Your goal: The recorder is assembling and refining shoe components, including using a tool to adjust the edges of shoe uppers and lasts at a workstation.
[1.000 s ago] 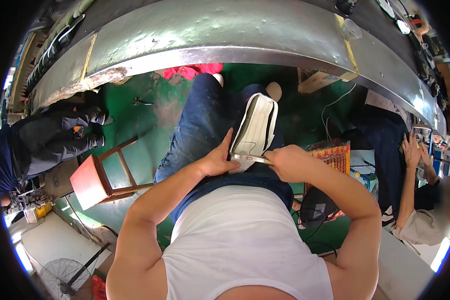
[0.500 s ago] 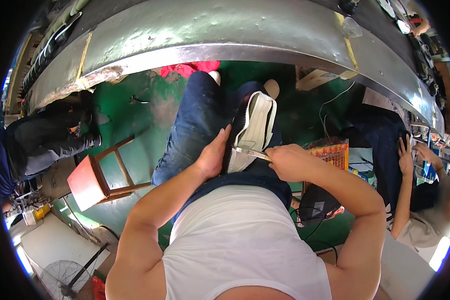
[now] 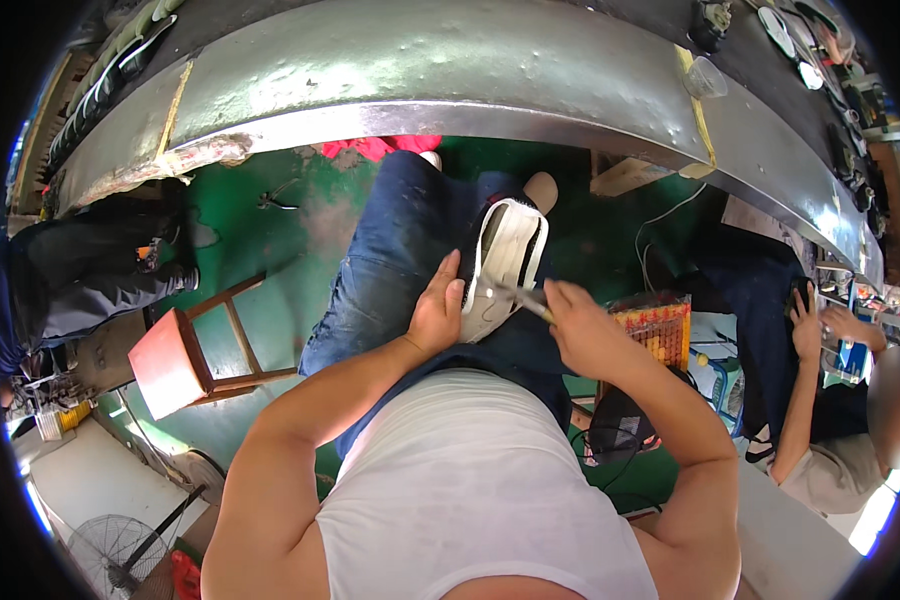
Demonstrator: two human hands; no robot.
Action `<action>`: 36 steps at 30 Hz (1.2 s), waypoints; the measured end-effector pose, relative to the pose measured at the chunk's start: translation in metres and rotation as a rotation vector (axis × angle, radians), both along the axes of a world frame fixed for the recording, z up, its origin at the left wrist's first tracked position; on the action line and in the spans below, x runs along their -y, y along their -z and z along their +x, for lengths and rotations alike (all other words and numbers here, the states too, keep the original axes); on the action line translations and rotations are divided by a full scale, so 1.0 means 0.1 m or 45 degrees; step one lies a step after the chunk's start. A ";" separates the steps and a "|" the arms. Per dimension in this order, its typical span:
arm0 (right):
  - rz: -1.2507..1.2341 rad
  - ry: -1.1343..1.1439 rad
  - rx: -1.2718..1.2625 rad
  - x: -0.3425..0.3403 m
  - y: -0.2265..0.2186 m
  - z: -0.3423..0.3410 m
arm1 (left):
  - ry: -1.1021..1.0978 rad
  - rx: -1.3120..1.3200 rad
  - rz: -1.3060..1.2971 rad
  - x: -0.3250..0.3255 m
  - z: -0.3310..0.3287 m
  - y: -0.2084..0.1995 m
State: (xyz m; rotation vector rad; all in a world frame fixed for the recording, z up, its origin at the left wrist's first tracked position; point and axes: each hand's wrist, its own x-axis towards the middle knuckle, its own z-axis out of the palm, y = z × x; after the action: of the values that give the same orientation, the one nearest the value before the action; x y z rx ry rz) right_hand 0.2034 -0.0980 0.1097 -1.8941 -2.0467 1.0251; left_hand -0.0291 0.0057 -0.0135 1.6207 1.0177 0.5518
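Observation:
A shoe (image 3: 511,238) lies bottom up across my thighs, its pale sole side framed by a white rim with dark material along the left. My left hand (image 3: 437,315) presses against the shoe's left side near the end closest to me, fingers together and thumb raised along the edge, steadying it. In my right hand (image 3: 583,325) is a hammer (image 3: 532,302), gripped by its light handle. Its metal head is smeared by motion and lies over the shoe's near half; whether it touches cannot be made out.
A metal-edged workbench (image 3: 420,70) spans the far side. A red-topped stool (image 3: 170,365) stands left, with pliers (image 3: 278,197) on the green floor (image 3: 315,225). At right are a beaded seat mat (image 3: 660,330) and a seated co-worker (image 3: 835,455); a fan (image 3: 118,550) stands lower left.
The hammer's head has swung up and slightly left over the shoe, and my right hand has shifted right. My left hand stays at the shoe's side, its thumb now raised. The view has shifted slightly.

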 end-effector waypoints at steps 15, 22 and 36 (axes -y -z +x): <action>-0.001 0.290 0.099 0.01 0.30 0.08 | 0.713 -0.352 0.674 -0.29 0.08 -0.43; 0.041 0.362 -0.253 -0.25 -0.03 0.27 | 0.855 -0.658 0.458 -0.40 0.14 -0.64; 0.014 0.342 -0.062 -0.20 0.31 0.06 | 1.111 -0.718 0.431 -0.25 0.02 -0.74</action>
State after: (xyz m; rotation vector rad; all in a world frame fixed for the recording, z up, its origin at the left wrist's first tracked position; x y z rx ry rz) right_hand 0.2092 -0.0780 0.0782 -2.0465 -1.7078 0.9788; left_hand -0.0276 0.0310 0.0608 2.3762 0.4990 -0.3680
